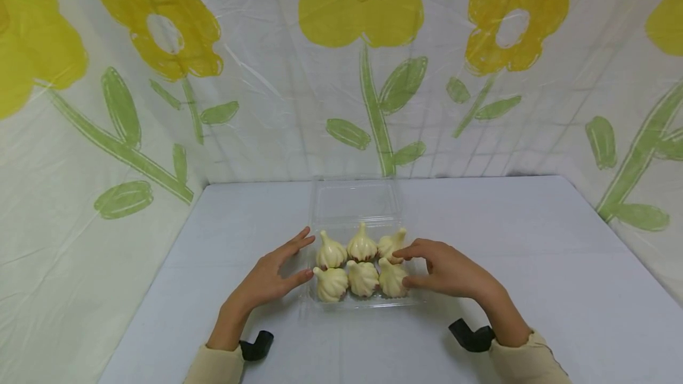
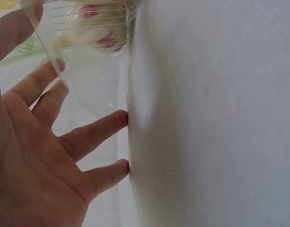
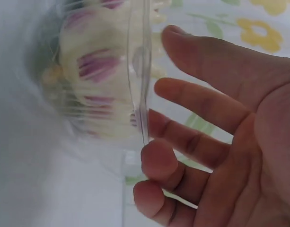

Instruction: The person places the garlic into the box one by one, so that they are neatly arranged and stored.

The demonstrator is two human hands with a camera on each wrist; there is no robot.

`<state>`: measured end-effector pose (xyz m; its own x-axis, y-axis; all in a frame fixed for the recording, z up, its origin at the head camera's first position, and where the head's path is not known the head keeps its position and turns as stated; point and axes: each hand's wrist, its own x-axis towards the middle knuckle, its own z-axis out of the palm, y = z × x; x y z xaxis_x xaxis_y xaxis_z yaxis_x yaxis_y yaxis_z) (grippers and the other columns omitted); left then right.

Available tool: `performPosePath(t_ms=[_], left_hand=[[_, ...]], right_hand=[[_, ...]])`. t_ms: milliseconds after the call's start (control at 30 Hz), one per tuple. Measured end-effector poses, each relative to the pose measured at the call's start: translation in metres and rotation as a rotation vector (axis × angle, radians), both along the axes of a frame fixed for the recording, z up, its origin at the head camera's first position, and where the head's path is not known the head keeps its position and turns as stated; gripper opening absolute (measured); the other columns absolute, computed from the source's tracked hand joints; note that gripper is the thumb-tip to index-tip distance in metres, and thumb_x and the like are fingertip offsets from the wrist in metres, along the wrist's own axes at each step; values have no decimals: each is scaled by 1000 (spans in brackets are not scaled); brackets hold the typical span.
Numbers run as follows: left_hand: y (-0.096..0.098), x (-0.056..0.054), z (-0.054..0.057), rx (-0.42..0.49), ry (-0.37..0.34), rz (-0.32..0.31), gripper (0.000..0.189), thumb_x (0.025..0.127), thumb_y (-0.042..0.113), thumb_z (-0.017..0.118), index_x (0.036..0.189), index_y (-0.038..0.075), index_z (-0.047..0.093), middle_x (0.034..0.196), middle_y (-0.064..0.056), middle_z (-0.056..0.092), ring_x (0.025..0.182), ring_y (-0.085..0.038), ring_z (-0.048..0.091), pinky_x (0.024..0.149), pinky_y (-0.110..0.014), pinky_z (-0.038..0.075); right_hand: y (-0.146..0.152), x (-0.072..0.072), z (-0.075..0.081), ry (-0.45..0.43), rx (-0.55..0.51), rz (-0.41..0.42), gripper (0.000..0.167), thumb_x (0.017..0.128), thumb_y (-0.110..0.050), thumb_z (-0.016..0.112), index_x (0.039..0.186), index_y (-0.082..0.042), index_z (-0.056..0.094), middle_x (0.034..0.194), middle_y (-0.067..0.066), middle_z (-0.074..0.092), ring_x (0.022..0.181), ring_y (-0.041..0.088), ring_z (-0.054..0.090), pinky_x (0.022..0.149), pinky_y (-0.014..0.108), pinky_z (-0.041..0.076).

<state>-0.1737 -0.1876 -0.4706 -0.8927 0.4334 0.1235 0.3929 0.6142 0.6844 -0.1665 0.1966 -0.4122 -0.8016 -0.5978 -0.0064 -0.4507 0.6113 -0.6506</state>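
Observation:
A clear plastic clamshell box (image 1: pixel 368 306) lies on the table with its lid (image 1: pixel 356 200) folded back, away from me. Several pale garlic bulbs (image 1: pixel 363 280) fill it in two rows; purple marks show on their sides in the right wrist view. At the box's left side is my left hand (image 1: pixel 269 277), fingers spread; in the left wrist view two fingertips meet the tabletop and others are by the rim. My right hand (image 1: pixel 448 268) stands at the right side, fingers loosely bent, tips at the rim and over the right-hand bulbs. Whether they press the plastic is unclear.
A white-covered table (image 1: pixel 213 242) carries the box at its middle. Behind it hangs a white sheet (image 1: pixel 267 105) printed with yellow flowers. A black wrist mount (image 1: pixel 472 336) is on the right wrist, and another (image 1: pixel 258 346) on the left.

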Motion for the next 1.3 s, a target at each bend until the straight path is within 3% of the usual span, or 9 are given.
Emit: performPosePath(t_ms=[200,400,533,767,1067,1300], left_hand=[[0,0,-1,2,-3,3,68,95,47,69,156,28,44,168,12,28,150,-27,40,116,-62,36],[-1,0,-1,-7,4,1,69,96,47,68,156,26,43,168,11,27,151,-27,38,116,-62,36],[-1,0,-1,-13,5,3,68,96,48,68,156,27,43,168,12,27,151,-26,39,116,-62,36],[0,0,-1,-6,2,1,68,96,47,69,156,28,43,168,11,27,149,-27,41,117,-61,36],[-1,1,1,-18,12,9,68,95,47,69,156,27,44,168,12,27,150,-27,40,116,-61,37],[0,1,1,-8,13,0,69,95,45,69,156,24,44,168,9,28,150,-29,40,116,-62,37]], right_hand=[[7,-4,1,64,-81,-54,43,96,-31,71,132,-7,66,114,11,71,69,3,52,59,24,48],[16,-17,-12,151,-134,-203,33,96,-25,72,126,-11,70,105,-2,74,80,5,60,69,25,53],[22,-25,-21,163,-176,-301,31,98,-27,70,125,-12,70,108,-1,75,89,11,64,75,25,54],[29,-32,-31,122,-179,-376,43,102,-35,62,134,-7,64,128,13,70,110,27,66,88,37,54],[35,-46,-46,-14,-143,-377,56,103,-46,58,144,-9,56,143,12,62,125,31,60,100,49,51],[34,-68,-56,-92,-171,-385,64,103,-54,53,151,-13,48,152,11,53,133,35,54,105,59,45]])
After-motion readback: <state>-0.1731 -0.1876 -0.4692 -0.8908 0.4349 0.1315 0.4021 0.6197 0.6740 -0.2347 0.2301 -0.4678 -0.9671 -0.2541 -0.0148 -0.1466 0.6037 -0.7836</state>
